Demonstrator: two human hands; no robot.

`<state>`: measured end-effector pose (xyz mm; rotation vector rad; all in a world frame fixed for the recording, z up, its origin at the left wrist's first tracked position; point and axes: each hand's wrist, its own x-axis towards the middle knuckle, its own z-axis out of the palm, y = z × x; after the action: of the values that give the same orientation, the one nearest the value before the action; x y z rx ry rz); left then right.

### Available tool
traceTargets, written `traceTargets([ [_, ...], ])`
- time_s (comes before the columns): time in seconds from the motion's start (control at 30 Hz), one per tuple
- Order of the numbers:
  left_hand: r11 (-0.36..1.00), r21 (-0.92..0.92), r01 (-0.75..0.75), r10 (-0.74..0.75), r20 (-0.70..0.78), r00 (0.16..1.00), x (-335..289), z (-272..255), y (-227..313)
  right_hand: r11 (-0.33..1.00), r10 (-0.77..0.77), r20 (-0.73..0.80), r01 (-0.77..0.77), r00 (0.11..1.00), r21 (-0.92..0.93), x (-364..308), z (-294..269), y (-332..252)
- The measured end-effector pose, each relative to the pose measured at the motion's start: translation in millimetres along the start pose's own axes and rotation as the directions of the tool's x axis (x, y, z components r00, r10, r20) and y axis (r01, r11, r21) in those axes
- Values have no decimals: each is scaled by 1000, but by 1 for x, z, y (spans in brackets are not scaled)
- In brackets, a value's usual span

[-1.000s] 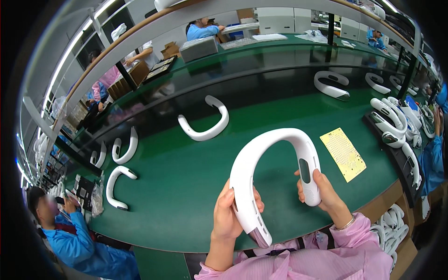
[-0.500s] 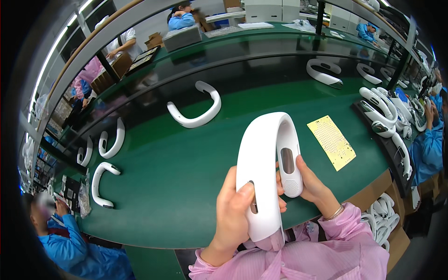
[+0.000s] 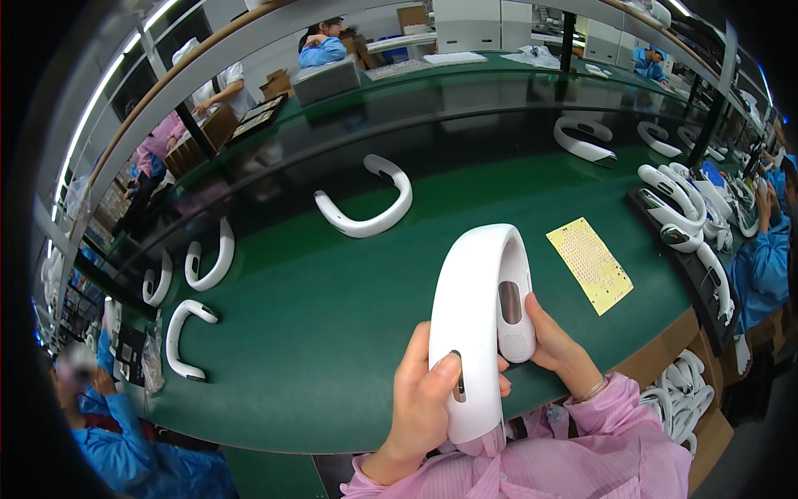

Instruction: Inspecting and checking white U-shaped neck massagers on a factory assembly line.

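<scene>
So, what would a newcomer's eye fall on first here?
The white curved device, held between the left hand and the right hand at lower centre. Next comes the yellow dotted sheet on the green table, to the device's right. White pieces lie heaped in the cardboard box, lower right.

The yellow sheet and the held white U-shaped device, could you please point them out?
Yellow sheet [image 3: 590, 265], head view, middle of its dotted face.
Held white U-shaped device [image 3: 467, 316], head view, broad outer surface.
</scene>
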<state>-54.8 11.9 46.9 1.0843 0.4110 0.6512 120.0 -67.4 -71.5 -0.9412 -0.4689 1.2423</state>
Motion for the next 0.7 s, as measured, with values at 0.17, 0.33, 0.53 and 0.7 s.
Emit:
traceTargets([
  [0.17,997,-69,19,-13,90,996,-2,-10,-3,1000,-8,43,7,999,31,1,-7,3],
  [0.33,988,-155,-3,24,134,991,-6,-31,-16,995,-87,75,90,993,-49,-5,-20,5],
  [0.53,976,16,-217,217,-144,966,19,-62,-39,924,-209,-109,160,972,-348,-30,-5,-24],
  [0.7,981,-126,-149,127,-173,977,48,-88,-77,787,-217,88,227,972,-574,-59,36,-70],
])
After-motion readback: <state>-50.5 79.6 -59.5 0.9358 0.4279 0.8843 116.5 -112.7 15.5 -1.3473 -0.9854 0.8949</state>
